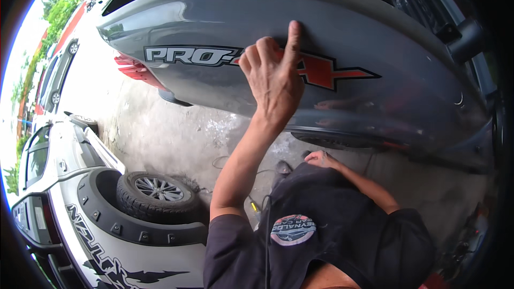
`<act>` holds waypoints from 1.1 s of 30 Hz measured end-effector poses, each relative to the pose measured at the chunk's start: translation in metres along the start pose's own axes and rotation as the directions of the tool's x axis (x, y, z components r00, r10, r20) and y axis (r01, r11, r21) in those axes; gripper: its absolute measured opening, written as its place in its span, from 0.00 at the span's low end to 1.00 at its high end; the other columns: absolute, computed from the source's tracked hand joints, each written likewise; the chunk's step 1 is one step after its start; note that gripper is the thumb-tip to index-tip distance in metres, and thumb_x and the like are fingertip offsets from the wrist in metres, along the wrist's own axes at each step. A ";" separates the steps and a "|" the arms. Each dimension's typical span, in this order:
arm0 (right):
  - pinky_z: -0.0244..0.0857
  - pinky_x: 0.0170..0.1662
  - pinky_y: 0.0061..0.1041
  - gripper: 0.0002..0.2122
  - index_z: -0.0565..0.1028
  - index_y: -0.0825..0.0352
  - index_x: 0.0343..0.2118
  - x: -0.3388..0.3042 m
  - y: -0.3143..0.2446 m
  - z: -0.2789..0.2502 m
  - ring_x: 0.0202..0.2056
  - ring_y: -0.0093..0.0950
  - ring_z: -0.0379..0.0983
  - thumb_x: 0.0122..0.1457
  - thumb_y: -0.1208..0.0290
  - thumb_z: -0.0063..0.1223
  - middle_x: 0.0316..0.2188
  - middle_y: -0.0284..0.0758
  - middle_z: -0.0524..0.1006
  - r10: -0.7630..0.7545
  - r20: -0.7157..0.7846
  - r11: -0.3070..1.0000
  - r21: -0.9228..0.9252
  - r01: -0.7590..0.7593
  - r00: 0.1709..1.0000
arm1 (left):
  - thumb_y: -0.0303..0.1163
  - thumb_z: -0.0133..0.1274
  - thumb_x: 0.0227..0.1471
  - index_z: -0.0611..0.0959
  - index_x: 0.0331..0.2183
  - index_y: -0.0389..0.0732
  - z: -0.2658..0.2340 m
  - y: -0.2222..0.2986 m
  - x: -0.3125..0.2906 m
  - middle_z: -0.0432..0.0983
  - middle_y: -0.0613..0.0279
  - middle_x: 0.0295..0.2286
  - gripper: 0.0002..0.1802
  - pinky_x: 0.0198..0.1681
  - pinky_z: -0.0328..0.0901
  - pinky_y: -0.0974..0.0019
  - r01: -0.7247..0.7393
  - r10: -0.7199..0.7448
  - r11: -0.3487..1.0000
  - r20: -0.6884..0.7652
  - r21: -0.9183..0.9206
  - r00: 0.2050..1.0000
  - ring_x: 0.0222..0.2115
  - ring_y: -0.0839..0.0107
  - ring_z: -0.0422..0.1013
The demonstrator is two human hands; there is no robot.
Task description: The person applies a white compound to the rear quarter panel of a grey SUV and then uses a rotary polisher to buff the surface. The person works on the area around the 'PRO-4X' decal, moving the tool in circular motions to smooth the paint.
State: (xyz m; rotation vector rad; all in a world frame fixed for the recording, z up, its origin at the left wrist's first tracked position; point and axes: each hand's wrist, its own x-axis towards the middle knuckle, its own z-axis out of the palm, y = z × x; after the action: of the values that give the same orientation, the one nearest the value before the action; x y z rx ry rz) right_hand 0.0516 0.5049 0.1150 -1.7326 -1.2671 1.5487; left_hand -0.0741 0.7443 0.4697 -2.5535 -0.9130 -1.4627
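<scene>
My left hand [274, 75] is raised against the grey truck side panel [225, 21]. One digit stretches upward along the paint, and the other fingers bend, their tips hidden from me. Beneath the hand runs a decal [321, 72] with white and red lettering outlined in black; my hand covers its middle. Nothing shows in the left hand. My right hand [320, 158] is low by my waist, next to the dark shirt [342, 203]. Its fingers look curled, with a small dark shape at their tips that I cannot make out.
Behind on the left stands a white vehicle [59, 182] with a black fender flare [101, 208] and a turned-out wheel [155, 195]. A thin cable [217, 161] and a yellow-and-black tool [254, 204] appear near my left side. A black mirror [466, 40] juts out at right.
</scene>
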 end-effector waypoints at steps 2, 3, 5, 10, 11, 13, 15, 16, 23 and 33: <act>0.72 0.49 0.26 0.15 0.83 0.69 0.46 0.003 -0.002 0.004 0.43 0.24 0.80 0.58 0.67 0.61 0.39 0.37 0.85 -0.009 -0.015 1.000 -0.019 0.009 1.000 | 0.16 0.55 0.43 0.76 0.63 0.58 -0.008 0.013 -0.005 0.67 0.54 0.46 0.45 0.55 0.56 0.50 -0.089 0.091 0.995 0.089 -0.037 0.992 0.48 0.54 0.64; 0.72 0.49 0.26 0.15 0.83 0.69 0.46 0.006 -0.009 0.006 0.42 0.24 0.80 0.58 0.67 0.61 0.39 0.37 0.85 -0.018 -0.020 1.000 -0.025 0.018 1.000 | 0.16 0.55 0.43 0.76 0.62 0.57 -0.010 0.013 -0.005 0.66 0.53 0.48 0.44 0.56 0.55 0.48 -0.151 0.156 0.986 0.082 -0.067 0.984 0.50 0.53 0.63; 0.72 0.48 0.27 0.16 0.83 0.69 0.46 0.000 -0.019 0.003 0.42 0.25 0.80 0.58 0.67 0.61 0.39 0.37 0.85 0.013 -0.026 1.000 -0.014 -0.014 1.000 | 0.19 0.54 0.48 0.77 0.61 0.47 -0.022 -0.004 0.002 0.66 0.49 0.50 0.37 0.57 0.56 0.48 -0.090 0.090 0.995 -0.007 -0.052 0.996 0.52 0.52 0.63; 0.72 0.47 0.27 0.16 0.82 0.70 0.47 0.000 0.016 0.010 0.40 0.25 0.80 0.59 0.67 0.61 0.39 0.37 0.85 -0.003 -0.056 1.000 -0.024 0.001 0.998 | 0.42 0.48 0.67 0.58 0.69 0.33 -0.034 -0.098 0.006 0.54 0.37 0.66 0.38 0.69 0.42 0.39 0.269 -0.265 0.963 -0.152 0.006 0.952 0.68 0.43 0.47; 0.72 0.47 0.26 0.15 0.82 0.70 0.47 0.000 0.021 0.010 0.40 0.25 0.80 0.59 0.68 0.60 0.39 0.37 0.85 0.012 -0.039 1.000 0.007 -0.012 0.999 | 0.48 0.46 0.67 0.53 0.70 0.33 -0.031 -0.111 0.006 0.49 0.37 0.68 0.42 0.70 0.37 0.37 0.305 -0.304 0.952 -0.106 -0.012 0.947 0.70 0.43 0.41; 0.72 0.47 0.26 0.15 0.83 0.70 0.46 -0.001 0.017 0.003 0.40 0.24 0.80 0.59 0.68 0.60 0.39 0.37 0.85 0.030 -0.011 0.999 0.042 -0.030 0.999 | 0.57 0.42 0.67 0.46 0.71 0.32 -0.023 -0.114 -0.002 0.40 0.38 0.71 0.49 0.71 0.28 0.36 0.314 -0.315 0.949 -0.045 -0.033 0.948 0.73 0.43 0.32; 0.73 0.48 0.25 0.14 0.83 0.70 0.46 -0.005 0.003 -0.007 0.41 0.24 0.80 0.60 0.69 0.60 0.39 0.37 0.85 0.038 0.004 0.997 0.062 -0.038 0.999 | 0.64 0.38 0.66 0.40 0.71 0.32 -0.006 -0.094 -0.010 0.33 0.40 0.72 0.54 0.71 0.23 0.37 0.253 -0.254 0.966 -0.003 -0.047 0.967 0.73 0.45 0.26; 0.72 0.49 0.26 0.15 0.82 0.71 0.46 -0.004 0.007 -0.011 0.42 0.25 0.80 0.60 0.69 0.60 0.39 0.38 0.85 0.048 0.007 0.995 0.089 -0.049 0.999 | 0.67 0.37 0.65 0.38 0.71 0.32 0.003 -0.078 -0.015 0.30 0.40 0.72 0.57 0.70 0.21 0.36 0.223 -0.222 0.973 0.018 -0.061 0.975 0.73 0.44 0.25; 0.73 0.50 0.26 0.16 0.82 0.72 0.47 -0.016 0.040 -0.037 0.43 0.28 0.82 0.58 0.69 0.61 0.39 0.41 0.85 0.057 -0.011 0.996 0.074 -0.056 0.998 | 0.70 0.36 0.63 0.40 0.72 0.35 0.039 0.007 -0.038 0.35 0.37 0.71 0.57 0.69 0.18 0.33 -0.050 0.054 0.993 0.038 -0.103 0.998 0.73 0.43 0.28; 0.74 0.48 0.26 0.12 0.84 0.70 0.43 -0.034 0.094 -0.049 0.41 0.24 0.81 0.59 0.70 0.64 0.38 0.38 0.85 0.008 -0.071 0.992 0.127 0.001 0.997 | 0.65 0.30 0.68 0.43 0.71 0.33 -0.006 -0.125 0.019 0.35 0.38 0.71 0.50 0.74 0.32 0.49 0.406 -0.418 0.908 -0.152 -0.103 0.896 0.73 0.48 0.35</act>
State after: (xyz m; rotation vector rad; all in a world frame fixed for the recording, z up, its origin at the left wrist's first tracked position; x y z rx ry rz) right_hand 0.1297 0.4438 0.0640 -1.6944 -1.1070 1.5216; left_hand -0.1368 0.8539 0.4590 -2.3214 -1.4670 -1.8116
